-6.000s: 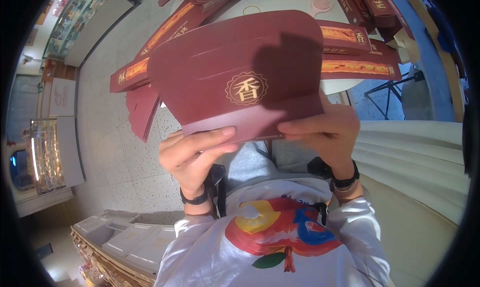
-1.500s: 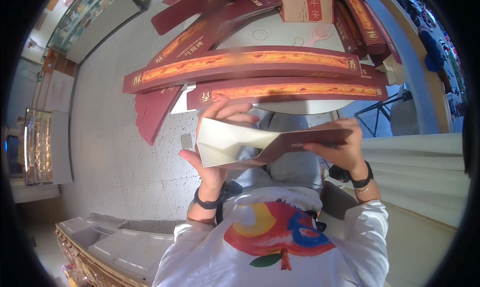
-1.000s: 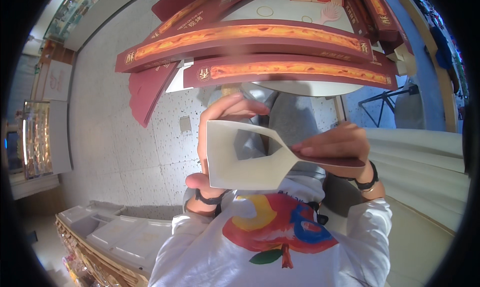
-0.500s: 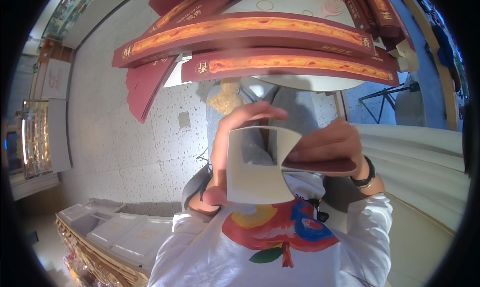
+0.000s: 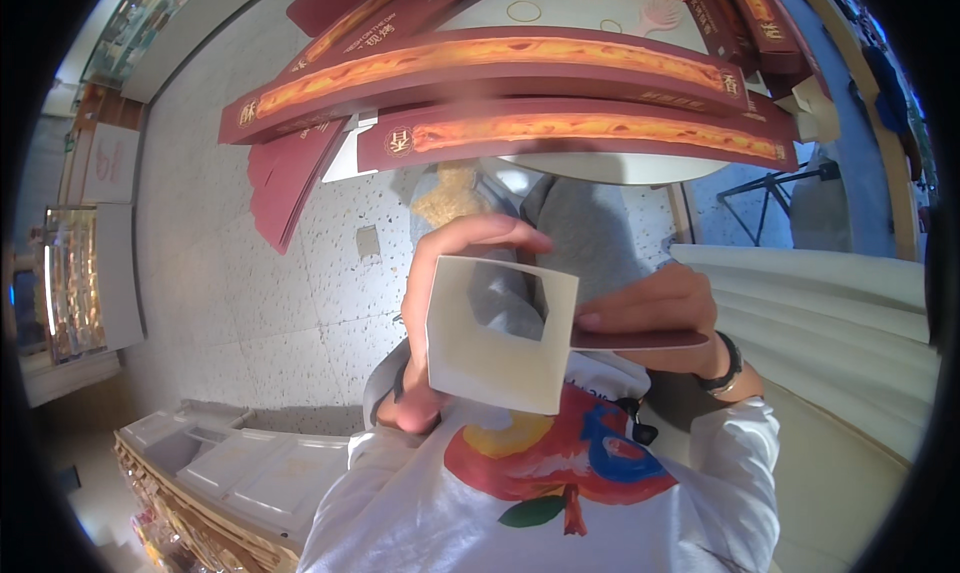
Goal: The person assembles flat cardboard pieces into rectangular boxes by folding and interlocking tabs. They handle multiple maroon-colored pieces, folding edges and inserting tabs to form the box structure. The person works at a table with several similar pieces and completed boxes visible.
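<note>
Left hand (image 5: 440,313): closed around the left side of a folded cardboard box (image 5: 497,338), fingers curled over its top edge, thumb low behind the near corner. Right hand (image 5: 655,308): pinched on the box's right side, fingertips flat on a dark red flap that sticks out sideways. A dark wristband (image 5: 727,365) sits on that wrist.

Box: held up in front of the chest, between both hands, its pale inner side facing the viewer, open through the middle so grey trousers show through.

White shirt (image 5: 540,493) with a bright red, yellow and blue print, just below the box.

Table (image 5: 590,168): pale round top, straight ahead beyond the hands, stacked with long dark red boxes (image 5: 560,133) bearing orange bands; more flat red card (image 5: 295,173) hangs off its left edge.

Speckled floor (image 5: 240,273) to the left. White trays (image 5: 250,468) lower left. White ribbed panel (image 5: 830,313) on the right.
</note>
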A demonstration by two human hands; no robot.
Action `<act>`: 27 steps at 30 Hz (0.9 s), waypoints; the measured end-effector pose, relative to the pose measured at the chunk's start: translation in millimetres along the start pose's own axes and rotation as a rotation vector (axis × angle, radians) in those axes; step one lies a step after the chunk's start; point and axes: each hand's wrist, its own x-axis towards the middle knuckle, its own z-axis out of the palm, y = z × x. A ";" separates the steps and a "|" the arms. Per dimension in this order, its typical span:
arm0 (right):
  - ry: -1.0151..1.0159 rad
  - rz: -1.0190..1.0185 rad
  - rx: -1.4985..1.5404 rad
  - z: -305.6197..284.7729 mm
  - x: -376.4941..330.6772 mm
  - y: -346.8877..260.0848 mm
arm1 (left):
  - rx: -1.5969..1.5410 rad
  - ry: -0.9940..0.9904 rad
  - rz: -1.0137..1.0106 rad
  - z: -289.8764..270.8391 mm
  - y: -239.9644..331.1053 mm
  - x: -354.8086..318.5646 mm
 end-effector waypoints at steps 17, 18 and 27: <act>-0.408 0.253 -0.758 -26.7 25.5 -30.2 | 0.559 -0.322 0.378 -0.1 -13.5 22.2; -0.392 0.247 -0.761 -25.9 26.1 -26.4 | 0.541 -0.326 0.366 3.0 -17.3 20.4; -0.463 0.218 -0.677 -17.7 31.3 -17.8 | 0.553 -0.322 0.391 -6.2 -34.5 19.4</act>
